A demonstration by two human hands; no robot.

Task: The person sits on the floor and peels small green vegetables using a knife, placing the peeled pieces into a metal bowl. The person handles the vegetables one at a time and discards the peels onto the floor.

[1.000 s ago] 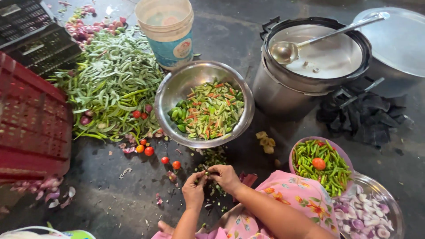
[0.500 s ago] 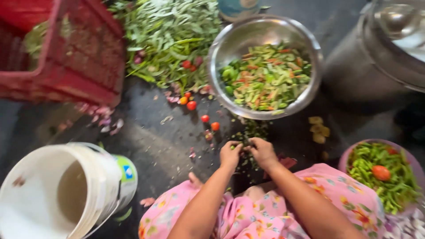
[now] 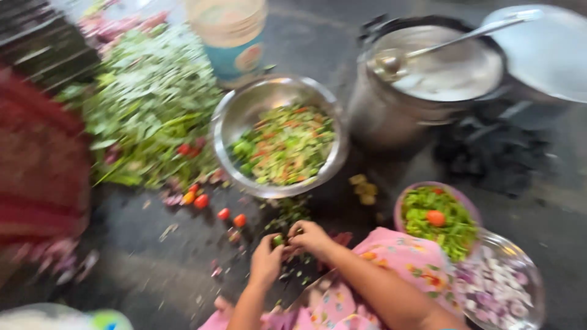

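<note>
A red crate (image 3: pixel 36 171) fills the left edge, blurred; beside it, spreading to the far left of the dark floor (image 3: pixel 153 269), lies a big heap of green chillies (image 3: pixel 147 104) with a few red ones among them; on the far right stands a large steel pot (image 3: pixel 391 116) with a ladle (image 3: pixel 397 58) resting across its flat lid (image 3: pixel 452 67), and a second round lid (image 3: pixel 550 49) sits at the far right corner; a pale plastic bucket (image 3: pixel 232 36) stands at the far side, just behind the steel bowl (image 3: pixel 244 110) in the middle, which holds chopped green and red pieces; black charcoal-like lumps (image 3: pixel 489 153) lie to the right of the pot; at the near right a steel dish of chopped onion (image 3: pixel 495 287) touches a smaller pink bowl (image 3: pixel 406 201) heaped with green chillies and one red piece; small red chillies (image 3: pixel 202 200) dot the floor near the heap.

The person's two hands meet just near the steel bowl, above scattered green scraps; the left hand (image 3: pixel 266 260) has its fingers pinched closed on a small green chilli piece (image 3: pixel 279 240); the right hand (image 3: pixel 312 237) curls closed over the same piece from the right, fingertips touching the left hand; a pink flowered garment (image 3: pixel 397 256) lies under the right forearm.
</note>
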